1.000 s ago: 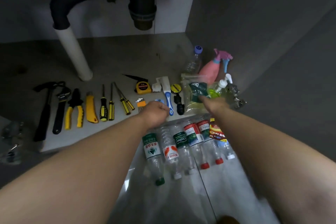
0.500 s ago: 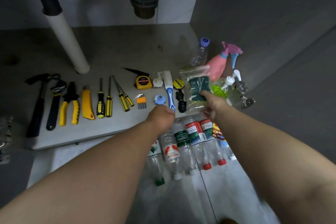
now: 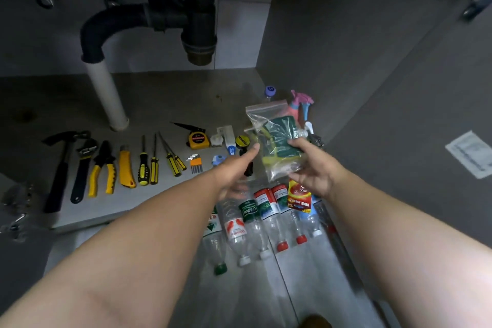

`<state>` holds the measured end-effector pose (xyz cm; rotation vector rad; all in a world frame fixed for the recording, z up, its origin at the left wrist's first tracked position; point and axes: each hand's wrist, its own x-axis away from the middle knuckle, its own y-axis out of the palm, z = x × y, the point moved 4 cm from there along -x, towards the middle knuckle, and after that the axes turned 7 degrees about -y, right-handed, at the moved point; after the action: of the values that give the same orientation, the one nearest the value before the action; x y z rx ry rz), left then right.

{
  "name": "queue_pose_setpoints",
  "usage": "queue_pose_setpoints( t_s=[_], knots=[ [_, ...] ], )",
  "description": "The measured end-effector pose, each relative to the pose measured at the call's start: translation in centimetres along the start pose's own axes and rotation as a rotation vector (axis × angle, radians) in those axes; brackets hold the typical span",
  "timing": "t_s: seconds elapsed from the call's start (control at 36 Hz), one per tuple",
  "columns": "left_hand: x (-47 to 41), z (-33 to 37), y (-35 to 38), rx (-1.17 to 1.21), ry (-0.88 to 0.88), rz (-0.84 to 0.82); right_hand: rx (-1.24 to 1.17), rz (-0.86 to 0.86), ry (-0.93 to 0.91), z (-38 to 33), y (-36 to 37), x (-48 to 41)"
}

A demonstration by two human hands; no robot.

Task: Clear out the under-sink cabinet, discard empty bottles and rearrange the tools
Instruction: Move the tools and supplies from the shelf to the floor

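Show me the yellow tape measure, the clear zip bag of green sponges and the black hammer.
yellow tape measure (image 3: 197,140): head view, front face.
clear zip bag of green sponges (image 3: 262,117): head view, clear upper part.
black hammer (image 3: 59,176): head view, mid-handle.

Probably a home's under-sink cabinet (image 3: 319,48): black drain trap (image 3: 198,34), white pipe (image 3: 106,93) overhead.

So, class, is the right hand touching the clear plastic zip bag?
Touching. Head view: right hand grips the clear plastic zip bag, thumb on front.
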<state>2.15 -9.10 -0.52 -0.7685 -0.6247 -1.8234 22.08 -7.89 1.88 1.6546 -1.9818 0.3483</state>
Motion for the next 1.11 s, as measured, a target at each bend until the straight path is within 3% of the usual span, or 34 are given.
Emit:
queue_pose_setpoints(
  t_s=[0.08,0.19,0.28,0.36,0.53,0.69,0.86,1.11],
  knots=[
    [2.0,0.3,1.4,0.098,0.008,-0.139,-0.081,-0.13,0.012,-0.6,0.7,2.7],
    [4.5,1.6,1.7,0.156,0.094,-0.174,-0.111,-0.281,0.046,-1.5,1.1,5.9],
    [6.6,2.5,0.0,0.224,0.194,-0.058,0.01,-0.299,0.043,-2.0,1.2,7.7],
    [9.5,2.9,-1.6,0.121,0.297,0.128,0.189,-0.302,0.004,-2.4,2.4,9.2],
    [14.4,3.0,-3.1,0.13,0.41,0.342,0.139,-0.475,-0.04,-2.5,6.9,12.8],
    [16.9,2.3,-3.4,0.233,0.451,0.173,0.053,-0.518,-0.129,-2.6,8.7,14.6],
    [17.4,2.3,-3.7,0.199,0.499,0.192,-0.023,-0.477,-0.242,-3.3,9.7,15.3],
    [16.7,2.9,-4.0,0.17,0.444,0.204,-0.031,-0.539,-0.174,-2.4,10.4,14.2]
  ],
)
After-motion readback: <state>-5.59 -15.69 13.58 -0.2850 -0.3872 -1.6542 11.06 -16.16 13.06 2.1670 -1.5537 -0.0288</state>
